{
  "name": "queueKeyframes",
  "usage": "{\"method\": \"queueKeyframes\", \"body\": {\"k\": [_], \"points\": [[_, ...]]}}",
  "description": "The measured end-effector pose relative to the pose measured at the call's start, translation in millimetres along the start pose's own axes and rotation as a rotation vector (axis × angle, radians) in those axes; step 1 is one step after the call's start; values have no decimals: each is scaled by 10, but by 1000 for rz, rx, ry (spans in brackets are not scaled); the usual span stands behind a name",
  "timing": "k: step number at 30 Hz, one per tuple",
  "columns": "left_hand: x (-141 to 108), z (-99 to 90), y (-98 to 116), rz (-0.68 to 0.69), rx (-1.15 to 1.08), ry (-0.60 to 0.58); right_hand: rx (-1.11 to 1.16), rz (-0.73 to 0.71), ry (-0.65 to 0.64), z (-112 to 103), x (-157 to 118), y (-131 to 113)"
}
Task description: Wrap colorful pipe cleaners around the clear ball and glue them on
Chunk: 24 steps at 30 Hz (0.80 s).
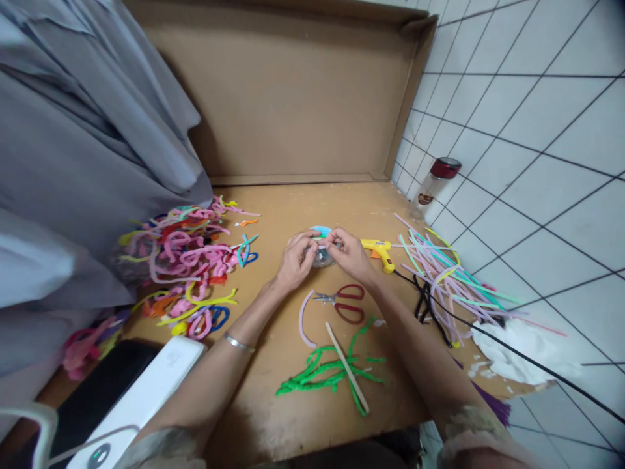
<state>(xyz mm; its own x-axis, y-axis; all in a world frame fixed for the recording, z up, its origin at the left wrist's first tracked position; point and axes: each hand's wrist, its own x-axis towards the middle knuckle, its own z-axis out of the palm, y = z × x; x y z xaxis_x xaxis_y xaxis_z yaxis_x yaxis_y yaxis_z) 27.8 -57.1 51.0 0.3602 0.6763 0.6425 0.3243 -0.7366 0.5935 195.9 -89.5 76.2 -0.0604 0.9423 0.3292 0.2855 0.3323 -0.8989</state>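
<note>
The left hand [297,256] and the right hand [349,253] are meeting in the middle of the frame, and they are hiding much of what is between them. A blue round thing [321,230] is peeking out just above the fingers, and a shiny clear thing [322,258] is showing just below. The hands are covering the spot between these two, so I cannot tell if they are one thing. A tiny pale bit is showing between the fingertips. The fingers on both hands are curling with narrow gaps, but I cannot tell which hand is holding that bit.

The yellow glue gun [379,250] is lying just beside the right hand, which is hiding its front end. Red-handled scissors [349,304] are lying below the hands, near a bent lilac strip [303,319]. Lower down, a wooden stick [347,368] is lying across green fuzzy strips [312,379].

A big pile of pink fuzzy strips [183,244] is sitting at the left, and gray cloth [97,111] is hanging in the upper left, running out of the frame. A white flat box [146,391] is lying at the lower left, with the left arm covering part of it. Its faint mark is too blurry to read. At the right, a red-topped bottle [432,185] is wearing a dark label that is too small to read.
</note>
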Motion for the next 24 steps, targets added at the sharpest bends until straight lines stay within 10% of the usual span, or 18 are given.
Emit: {"method": "queueKeyframes", "body": {"k": [9,24], "points": [[-5,-26,-4,-45,-25,8,59,-23,231,-234,110,31],[61,-170,20,-90,27,-65,27,75,157,-57,118,344]]}}
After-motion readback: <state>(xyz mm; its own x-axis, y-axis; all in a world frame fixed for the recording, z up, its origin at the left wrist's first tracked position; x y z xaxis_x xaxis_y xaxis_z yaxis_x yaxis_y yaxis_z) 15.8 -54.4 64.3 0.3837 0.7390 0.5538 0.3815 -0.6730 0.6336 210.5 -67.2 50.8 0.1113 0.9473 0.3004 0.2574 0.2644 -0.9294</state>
